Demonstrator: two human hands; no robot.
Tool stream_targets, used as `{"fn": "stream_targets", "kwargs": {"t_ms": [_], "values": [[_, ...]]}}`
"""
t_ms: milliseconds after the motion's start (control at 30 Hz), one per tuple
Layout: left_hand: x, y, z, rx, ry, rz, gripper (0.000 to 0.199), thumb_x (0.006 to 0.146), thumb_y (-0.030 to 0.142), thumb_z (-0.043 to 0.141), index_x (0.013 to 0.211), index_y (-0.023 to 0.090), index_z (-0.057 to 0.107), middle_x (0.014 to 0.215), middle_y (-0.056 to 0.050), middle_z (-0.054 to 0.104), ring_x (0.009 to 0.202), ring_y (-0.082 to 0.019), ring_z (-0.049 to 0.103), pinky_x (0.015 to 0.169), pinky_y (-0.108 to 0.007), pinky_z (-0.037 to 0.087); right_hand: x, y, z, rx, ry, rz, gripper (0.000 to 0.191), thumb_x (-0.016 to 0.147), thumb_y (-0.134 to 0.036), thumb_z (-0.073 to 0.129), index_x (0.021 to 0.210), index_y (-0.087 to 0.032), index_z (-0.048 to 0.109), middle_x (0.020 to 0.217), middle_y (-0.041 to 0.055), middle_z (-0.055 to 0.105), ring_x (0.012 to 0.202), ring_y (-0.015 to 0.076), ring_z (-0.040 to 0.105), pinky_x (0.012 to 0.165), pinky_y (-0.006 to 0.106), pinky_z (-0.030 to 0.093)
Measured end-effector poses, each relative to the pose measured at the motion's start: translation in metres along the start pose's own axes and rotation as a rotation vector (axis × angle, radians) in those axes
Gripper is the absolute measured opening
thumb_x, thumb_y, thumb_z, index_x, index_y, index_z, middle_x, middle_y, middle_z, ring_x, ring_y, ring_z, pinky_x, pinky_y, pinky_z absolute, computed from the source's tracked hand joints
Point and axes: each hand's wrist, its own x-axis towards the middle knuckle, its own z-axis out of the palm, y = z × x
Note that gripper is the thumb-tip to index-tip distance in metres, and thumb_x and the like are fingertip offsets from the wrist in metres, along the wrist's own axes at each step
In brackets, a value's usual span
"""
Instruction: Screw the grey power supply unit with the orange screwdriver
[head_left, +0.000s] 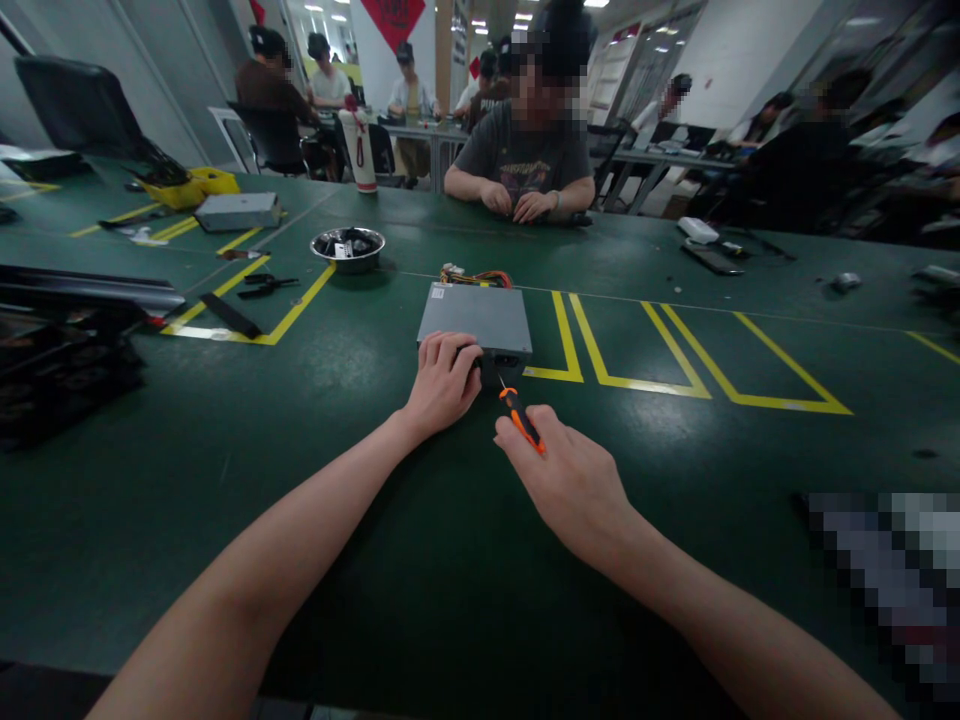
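And here come two bare arms, the left forearm (300, 520) and the right forearm (697, 590), uncovered all the way to the edges of the view! Broad lower down, each one tapers to a narrower wrist. On to the left hand (435, 390): ungloved, a smooth, rounded back and slender fingers (442, 345). Now the right hand (577, 475), bare as well, larger in view, softly ridged at the knuckles, with the thumb (517, 450) plainly visible. The nails? Too small to make out. And anything worn higher up lies out of sight!
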Motion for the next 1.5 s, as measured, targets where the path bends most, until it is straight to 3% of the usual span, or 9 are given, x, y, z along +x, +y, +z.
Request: {"fn": "stream_targets", "kwargs": {"t_ms": [200,333,533,767,1000,1133,1233,1367,1500], "values": [[0.003,0.000,-0.003,0.006,-0.068,0.017,0.047,0.085,0.018,0.039,0.132,0.017,0.034,0.133,-0.009,0.043,0.124,-0.022,0.034,0.104,-0.041,0.024,0.001,-0.008,-0.001,0.064,-0.050,0.001,0.031,0.080,-0.012,0.046,0.111,-0.011,0.050,0.118,0.0199,0.047,0.085,0.0196,0.057,0.066,0.029,0.046],[0.004,-0.001,-0.004,0.012,-0.097,0.008,0.043,0.085,0.015,0.038,0.128,0.023,0.041,0.133,-0.003,0.046,0.123,-0.021,0.036,0.103,-0.040,0.023,0.000,-0.009,-0.002,0.029,-0.081,-0.061,0.035,0.081,-0.010,0.042,0.114,-0.017,0.048,0.118,0.0163,0.050,0.082,0.0179,0.058,0.064,0.028,0.046],[0.005,-0.001,-0.003,-0.008,-0.067,-0.007,0.042,0.084,0.014,0.040,0.125,0.024,0.044,0.130,-0.002,0.050,0.121,-0.020,0.039,0.101,-0.039,0.026,0.000,0.001,0.002,-0.044,0.088,0.029,0.024,0.088,-0.026,0.041,0.106,-0.015,0.052,0.093,0.0117,0.055,0.064,0.0134,0.053,0.053,0.024,0.041],[0.007,-0.001,-0.004,-0.024,-0.060,-0.017,0.038,0.085,0.015,0.041,0.121,0.025,0.048,0.126,-0.002,0.053,0.117,-0.021,0.042,0.098,-0.040,0.026,-0.001,-0.007,0.002,0.013,0.013,-0.018,0.031,0.083,-0.011,0.039,0.114,-0.012,0.046,0.111,0.0184,0.049,0.081,0.0182,0.056,0.063,0.029,0.046],[0.009,-0.003,-0.007,-0.056,-0.044,-0.016,0.035,0.085,0.015,0.042,0.117,0.025,0.051,0.119,-0.001,0.057,0.114,-0.019,0.045,0.096,-0.039,0.027,0.001,0.000,-0.001,0.021,-0.009,0.077,0.029,0.087,-0.033,0.044,0.107,-0.012,0.051,0.094,0.0115,0.055,0.066,0.0141,0.053,0.055,0.026,0.044],[0.010,-0.004,-0.009,-0.060,-0.036,-0.010,0.033,0.085,0.015,0.042,0.115,0.026,0.053,0.117,-0.001,0.059,0.112,-0.019,0.047,0.095,-0.039,0.027,0.000,-0.004,-0.002,0.036,-0.033,-0.002,0.035,0.079,-0.016,0.050,0.113,-0.011,0.047,0.115,0.0200,0.049,0.088,0.0224,0.056,0.067,0.032,0.047],[0.010,-0.004,-0.009,-0.061,-0.022,-0.005,0.032,0.085,0.015,0.043,0.113,0.026,0.053,0.115,-0.001,0.060,0.111,-0.019,0.047,0.093,-0.039,0.028,0.000,-0.001,0.001,0.021,-0.001,-0.097,0.032,0.082,-0.012,0.043,0.113,-0.015,0.047,0.111,0.0174,0.052,0.083,0.0199,0.057,0.065,0.030,0.046],[0.010,-0.002,-0.006,-0.059,-0.005,-0.038,0.028,0.085,0.018,0.045,0.111,0.026,0.054,0.114,-0.001,0.060,0.111,-0.019,0.047,0.093,-0.038,0.028,0.001,0.002,0.003,-0.038,0.068,0.012,0.021,0.088,-0.019,0.038,0.104,-0.017,0.051,0.098,0.0117,0.056,0.064,0.0124,0.053,0.055,0.024,0.042],[0.010,0.002,-0.002,-0.039,-0.001,-0.098,0.023,0.084,0.024,0.048,0.107,0.026,0.055,0.113,-0.002,0.060,0.110,-0.020,0.047,0.092,-0.040,0.028,-0.001,-0.007,0.001,-0.058,-0.019,0.064,0.024,0.084,-0.015,0.044,0.106,-0.013,0.052,0.101,0.0150,0.054,0.075,0.0178,0.056,0.062,0.028,0.044]]}}
